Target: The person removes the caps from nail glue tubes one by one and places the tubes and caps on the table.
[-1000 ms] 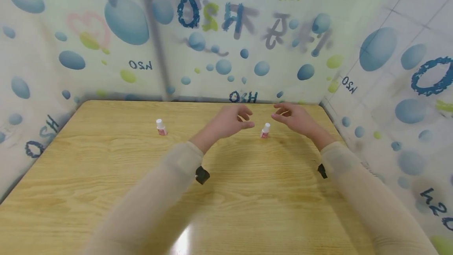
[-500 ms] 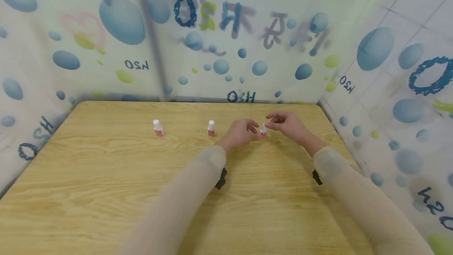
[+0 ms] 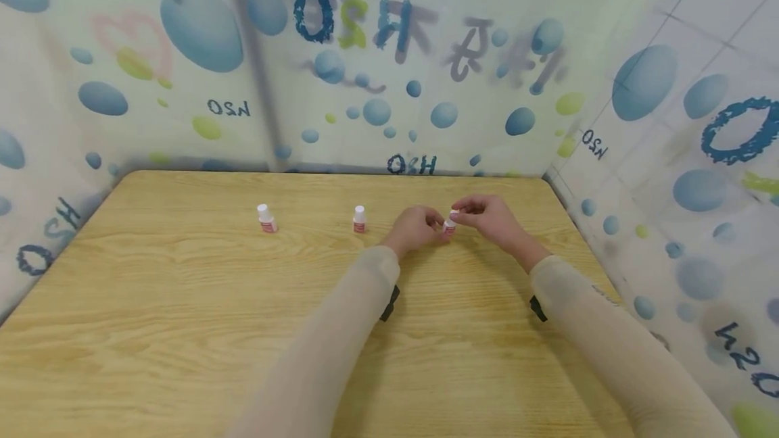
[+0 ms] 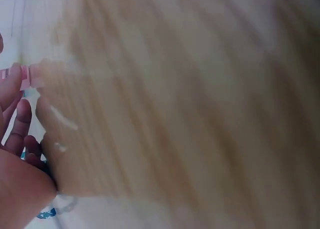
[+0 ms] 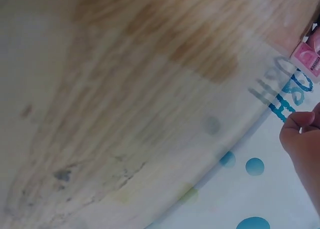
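Between my two hands is a small white bottle (image 3: 449, 228) with a pink-red label, leaning slightly to the right. My left hand (image 3: 415, 230) holds its body from the left with thumb and fingers. From the right, my right hand (image 3: 489, 217) pinches the white cap, which the fingertips partly cover. In the left wrist view, the thumb lies across the bottle's pink label (image 4: 26, 77). At the right wrist view's edge, part of the bottle (image 5: 307, 59) shows above the right hand (image 5: 304, 141).
Two similar bottles stand upright on the wooden table (image 3: 182, 303): a middle bottle (image 3: 360, 220) left of my left hand, and a far-left bottle (image 3: 266, 219). A patterned curtain (image 3: 365, 86) hangs behind the table and along its sides.
My left hand has moved right to the right-hand bottle, uncovering the middle one. My right hand has come down and left onto that bottle's cap; both hands now hold it.
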Action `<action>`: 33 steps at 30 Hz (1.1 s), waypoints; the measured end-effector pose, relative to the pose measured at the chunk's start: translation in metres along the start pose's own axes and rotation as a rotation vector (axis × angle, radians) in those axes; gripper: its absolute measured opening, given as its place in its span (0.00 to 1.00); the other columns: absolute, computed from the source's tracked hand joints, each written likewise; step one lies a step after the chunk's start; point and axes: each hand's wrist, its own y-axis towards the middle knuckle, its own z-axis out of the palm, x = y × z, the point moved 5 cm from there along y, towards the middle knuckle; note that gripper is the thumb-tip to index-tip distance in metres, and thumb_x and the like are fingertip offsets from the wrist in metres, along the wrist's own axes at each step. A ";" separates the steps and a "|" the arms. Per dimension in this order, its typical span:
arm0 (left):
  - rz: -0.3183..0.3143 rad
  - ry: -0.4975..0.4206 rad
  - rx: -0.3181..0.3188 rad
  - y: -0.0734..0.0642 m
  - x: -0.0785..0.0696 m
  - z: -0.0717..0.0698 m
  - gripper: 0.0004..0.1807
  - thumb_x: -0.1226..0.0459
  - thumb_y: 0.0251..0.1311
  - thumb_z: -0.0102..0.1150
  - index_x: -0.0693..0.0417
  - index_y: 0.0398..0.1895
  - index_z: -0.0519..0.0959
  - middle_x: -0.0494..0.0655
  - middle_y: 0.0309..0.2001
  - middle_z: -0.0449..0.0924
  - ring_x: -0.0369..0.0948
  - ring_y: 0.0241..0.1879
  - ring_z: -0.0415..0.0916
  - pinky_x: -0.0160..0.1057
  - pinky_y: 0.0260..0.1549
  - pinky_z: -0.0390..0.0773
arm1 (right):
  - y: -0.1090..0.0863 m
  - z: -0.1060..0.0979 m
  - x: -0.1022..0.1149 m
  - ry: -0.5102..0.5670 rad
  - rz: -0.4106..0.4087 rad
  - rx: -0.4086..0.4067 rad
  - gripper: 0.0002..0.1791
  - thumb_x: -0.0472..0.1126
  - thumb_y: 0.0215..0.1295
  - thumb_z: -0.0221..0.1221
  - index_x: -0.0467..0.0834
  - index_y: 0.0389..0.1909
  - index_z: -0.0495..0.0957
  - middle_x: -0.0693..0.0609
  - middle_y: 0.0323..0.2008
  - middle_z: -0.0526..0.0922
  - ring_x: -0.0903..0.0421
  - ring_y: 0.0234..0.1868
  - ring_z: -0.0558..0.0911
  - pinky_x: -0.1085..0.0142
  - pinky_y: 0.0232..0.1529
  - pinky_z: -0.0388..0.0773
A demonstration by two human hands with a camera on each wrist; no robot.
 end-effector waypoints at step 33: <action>-0.030 0.135 -0.075 0.000 -0.006 0.005 0.19 0.46 0.68 0.70 0.41 0.56 0.89 0.43 0.55 0.89 0.44 0.56 0.81 0.54 0.66 0.74 | -0.009 0.007 -0.006 -0.105 -0.128 -0.118 0.14 0.48 0.77 0.64 0.41 0.51 0.85 0.44 0.43 0.89 0.52 0.39 0.81 0.70 0.37 0.78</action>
